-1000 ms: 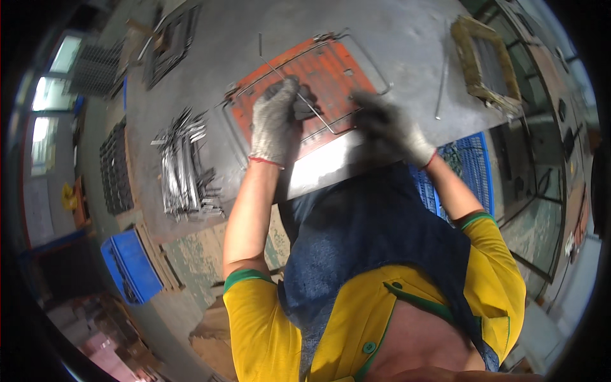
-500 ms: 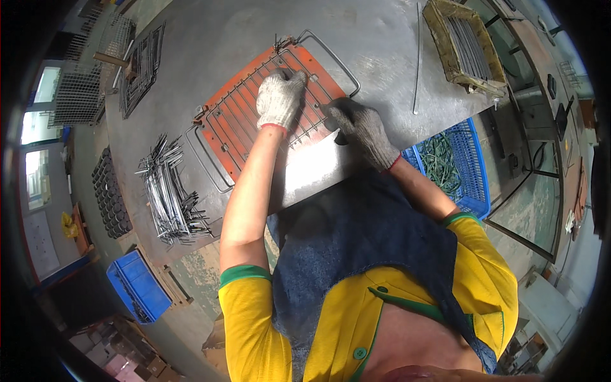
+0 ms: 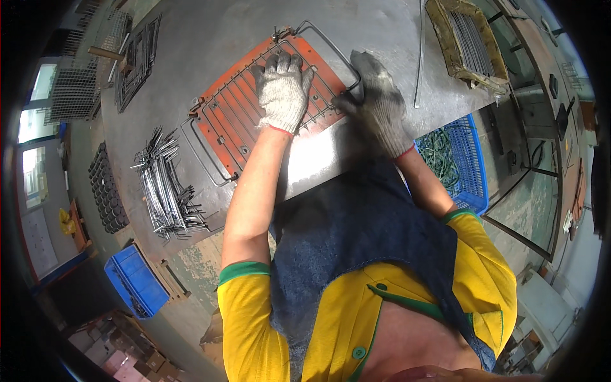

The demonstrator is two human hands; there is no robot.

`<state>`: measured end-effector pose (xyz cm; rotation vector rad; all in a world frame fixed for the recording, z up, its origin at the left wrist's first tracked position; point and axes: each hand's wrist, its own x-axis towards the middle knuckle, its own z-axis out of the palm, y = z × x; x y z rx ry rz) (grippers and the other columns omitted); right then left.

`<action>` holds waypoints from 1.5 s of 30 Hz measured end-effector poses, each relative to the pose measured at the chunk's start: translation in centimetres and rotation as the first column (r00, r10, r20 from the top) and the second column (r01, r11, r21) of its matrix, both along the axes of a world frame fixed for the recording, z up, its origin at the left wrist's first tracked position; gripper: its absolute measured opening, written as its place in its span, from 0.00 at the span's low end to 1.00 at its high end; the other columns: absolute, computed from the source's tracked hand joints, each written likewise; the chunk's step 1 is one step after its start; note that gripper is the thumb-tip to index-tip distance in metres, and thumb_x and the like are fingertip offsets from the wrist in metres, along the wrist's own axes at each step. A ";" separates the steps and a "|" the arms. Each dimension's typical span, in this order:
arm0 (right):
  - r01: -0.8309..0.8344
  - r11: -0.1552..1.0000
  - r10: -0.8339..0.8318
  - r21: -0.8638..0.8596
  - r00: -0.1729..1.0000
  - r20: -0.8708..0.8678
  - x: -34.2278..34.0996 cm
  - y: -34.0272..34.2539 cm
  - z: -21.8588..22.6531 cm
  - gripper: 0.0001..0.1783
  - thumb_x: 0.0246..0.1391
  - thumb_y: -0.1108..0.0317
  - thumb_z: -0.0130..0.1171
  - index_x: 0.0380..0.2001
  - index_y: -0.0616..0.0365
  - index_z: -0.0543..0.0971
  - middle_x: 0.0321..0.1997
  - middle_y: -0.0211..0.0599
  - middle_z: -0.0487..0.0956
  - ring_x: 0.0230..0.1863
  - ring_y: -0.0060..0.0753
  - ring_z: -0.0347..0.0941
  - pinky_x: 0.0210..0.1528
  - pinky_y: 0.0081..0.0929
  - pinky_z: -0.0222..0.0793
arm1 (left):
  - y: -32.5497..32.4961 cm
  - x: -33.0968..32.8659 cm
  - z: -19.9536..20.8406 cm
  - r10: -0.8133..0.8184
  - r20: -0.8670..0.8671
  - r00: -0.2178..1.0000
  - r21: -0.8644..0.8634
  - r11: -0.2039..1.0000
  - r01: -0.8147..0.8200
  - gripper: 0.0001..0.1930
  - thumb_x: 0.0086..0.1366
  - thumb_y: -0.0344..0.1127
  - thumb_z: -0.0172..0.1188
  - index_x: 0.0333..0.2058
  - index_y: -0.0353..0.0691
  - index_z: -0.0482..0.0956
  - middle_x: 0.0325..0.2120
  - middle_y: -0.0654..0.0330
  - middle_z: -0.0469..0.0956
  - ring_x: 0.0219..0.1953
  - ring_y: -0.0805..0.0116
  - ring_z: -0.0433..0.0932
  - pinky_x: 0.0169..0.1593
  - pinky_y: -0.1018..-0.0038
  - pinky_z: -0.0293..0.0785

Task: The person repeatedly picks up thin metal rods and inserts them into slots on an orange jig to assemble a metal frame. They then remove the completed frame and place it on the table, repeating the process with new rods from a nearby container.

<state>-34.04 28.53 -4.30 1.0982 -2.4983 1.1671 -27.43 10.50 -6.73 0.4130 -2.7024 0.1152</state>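
Note:
A wire rack (image 3: 232, 118) of thin parallel rods lies over an orange-red plate (image 3: 212, 132) with small posts and bolts. Bent wire loops stick out at both ends: a left loop (image 3: 202, 159) and a right loop (image 3: 331, 42). My left hand (image 3: 284, 92), in a whitish knit glove with dirty fingertips, rests flat on the rack's middle, fingers spread. My right hand (image 3: 380, 105), in a darker grey glove, is open at the near corner of the right loop, thumb and fingers apart on either side. Whether it touches the wire, I cannot tell.
A bundle of short metal rods (image 3: 167, 188) lies left on the metal table (image 3: 375, 25). Wire frames (image 3: 137, 63) and a hammer (image 3: 107, 53) sit far left. At far right are a rod-filled tray (image 3: 439, 32) and one long rod (image 3: 419, 63); below, a blue basket (image 3: 472, 162).
My left hand has gone from curled fingers to lying flat on the rack. My right hand has moved up and right from the plate's near edge to the right loop, its fingers opening.

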 end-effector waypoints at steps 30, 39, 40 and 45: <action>-0.090 0.992 0.099 -0.085 0.989 0.108 -0.7 -0.2 -5.5 0.15 0.63 0.66 0.49 0.50 0.54 0.77 0.50 0.36 0.78 0.51 0.31 0.75 0.52 0.27 0.70 | -16.1 32.8 5.7 0.595 0.542 0.593 0.449 0.392 -0.803 0.16 0.59 0.49 0.60 0.37 0.44 0.84 0.32 0.49 0.83 0.35 0.54 0.83 0.40 0.62 0.76; -0.010 0.928 0.141 -0.372 0.934 0.328 -2.5 0.5 -0.7 0.18 0.63 0.68 0.52 0.56 0.58 0.73 0.56 0.39 0.75 0.54 0.28 0.74 0.57 0.25 0.70 | -15.4 33.3 11.7 0.851 0.102 0.516 0.074 0.511 -0.857 0.15 0.61 0.49 0.57 0.31 0.42 0.82 0.24 0.48 0.81 0.28 0.52 0.82 0.33 0.57 0.77; -0.002 0.910 0.150 -0.415 0.934 0.325 -2.4 0.8 0.1 0.17 0.63 0.68 0.52 0.55 0.59 0.74 0.53 0.39 0.76 0.51 0.28 0.75 0.54 0.26 0.72 | -14.9 33.1 12.5 0.828 -0.063 0.556 0.129 0.560 -0.819 0.17 0.61 0.52 0.58 0.33 0.42 0.82 0.23 0.49 0.81 0.29 0.54 0.83 0.32 0.60 0.77; -0.358 0.927 0.359 -0.112 0.758 0.545 4.3 -1.2 3.7 0.17 0.60 0.66 0.56 0.53 0.52 0.77 0.42 0.34 0.82 0.39 0.27 0.78 0.42 0.26 0.75 | -10.6 26.9 10.4 0.704 -0.219 0.676 0.975 0.183 0.126 0.16 0.67 0.44 0.58 0.39 0.34 0.79 0.28 0.60 0.80 0.25 0.74 0.77 0.28 0.78 0.72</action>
